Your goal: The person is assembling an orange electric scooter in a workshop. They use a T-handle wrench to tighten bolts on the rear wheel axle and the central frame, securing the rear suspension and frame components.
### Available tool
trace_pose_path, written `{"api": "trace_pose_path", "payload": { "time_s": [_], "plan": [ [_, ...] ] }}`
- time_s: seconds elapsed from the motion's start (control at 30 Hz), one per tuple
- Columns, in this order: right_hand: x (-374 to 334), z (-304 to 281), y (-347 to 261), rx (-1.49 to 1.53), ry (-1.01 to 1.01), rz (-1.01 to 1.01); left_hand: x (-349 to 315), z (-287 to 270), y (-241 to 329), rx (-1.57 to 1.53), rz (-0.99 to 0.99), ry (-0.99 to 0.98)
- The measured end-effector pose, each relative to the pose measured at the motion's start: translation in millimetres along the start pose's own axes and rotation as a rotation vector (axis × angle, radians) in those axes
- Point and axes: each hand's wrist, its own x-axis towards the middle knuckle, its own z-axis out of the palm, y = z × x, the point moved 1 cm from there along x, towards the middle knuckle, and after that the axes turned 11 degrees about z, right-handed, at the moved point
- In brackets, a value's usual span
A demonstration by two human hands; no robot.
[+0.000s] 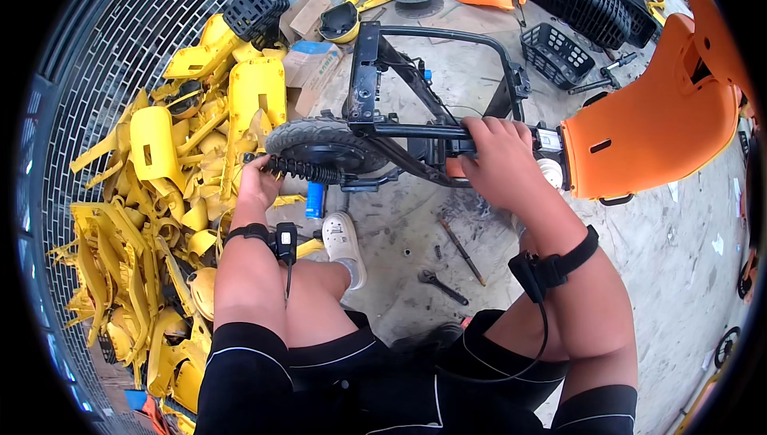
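In front of me stands a black scooter frame (pixel 431 130) with a rear wheel (pixel 300 135) and an orange front panel (pixel 655 143). My left hand (pixel 257 186) is closed around the outer end of a black coil-spring shock absorber (pixel 307 170). The shock lies nearly level beside the tyre, its other end near the wheel hub; whether that end is fastened I cannot tell. My right hand (pixel 502 155) wraps over the frame's near side tube, close to the orange panel, with its fingertips partly hidden behind the tube.
Yellow plastic panels (pixel 160 147) are heaped along the left by a brick-patterned wall. A blue can (pixel 315 200) stands below the shock. On the floor lie a wrench (pixel 442 286) and a thin rod (pixel 462 252). Black baskets (pixel 557 55) and cardboard boxes (pixel 307 75) sit farther off.
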Motion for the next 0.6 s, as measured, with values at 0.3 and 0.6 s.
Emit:
{"api": "trace_pose_path", "payload": {
  "time_s": [0.3, 0.6],
  "plan": [
    [11.8, 2.1, 2.7, -0.098, -0.095, -0.033, 13.0, 24.2, -30.6, 0.175, 0.209, 0.348],
    [12.9, -1.4, 5.0, -0.035, -0.132, -0.02, -27.8, 65.7, -29.3, 0.407, 0.274, 0.254]
  ]
}}
